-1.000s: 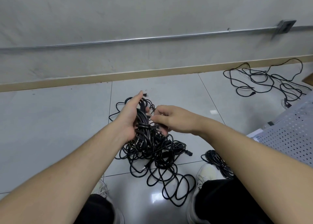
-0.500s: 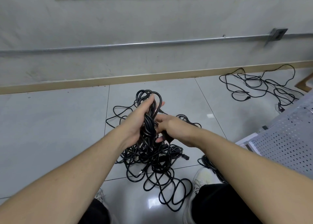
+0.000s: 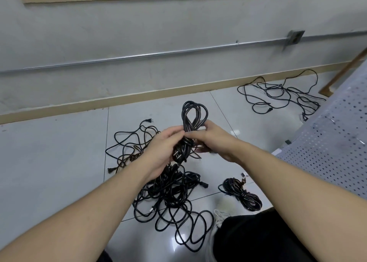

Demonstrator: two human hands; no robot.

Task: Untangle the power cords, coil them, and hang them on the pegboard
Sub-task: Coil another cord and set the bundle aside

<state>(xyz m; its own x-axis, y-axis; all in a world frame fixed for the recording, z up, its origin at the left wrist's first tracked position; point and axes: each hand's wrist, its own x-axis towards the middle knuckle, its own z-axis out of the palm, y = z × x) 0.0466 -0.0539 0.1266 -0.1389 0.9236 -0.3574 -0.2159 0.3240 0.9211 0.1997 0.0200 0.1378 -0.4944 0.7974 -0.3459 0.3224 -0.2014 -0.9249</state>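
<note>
We see both hands meeting above the floor tiles point(image 3: 59, 162), each closed around the same coiled black cord point(image 3: 193, 117). The left hand point(image 3: 164, 152) wraps its fingers around the lower part of the bundle, where the strands bunch tight and a plug point(image 3: 177, 156) shows against the palm. The right hand point(image 3: 215, 140) comes in from the right, its fingers point(image 3: 195, 135) curled across the waist of the coil and pinching it just above the left hand's grip. The coil's loops rise free above both hands, toward the far wall point(image 3: 139, 33). Below the hands, near us, a large tangle of black cords point(image 3: 170, 198) sprawls on the tiles, and looser strands run out to its left with a plug at the far end. To the right of that tangle lies a small finished coil point(image 3: 243, 195), apart from it and close to the person's dark trouser leg point(image 3: 258, 240). Farther right, near the baseboard, another loose cord point(image 3: 282, 95) lies spread out. A white perforated pegboard point(image 3: 333, 148) fills the right edge.
</note>
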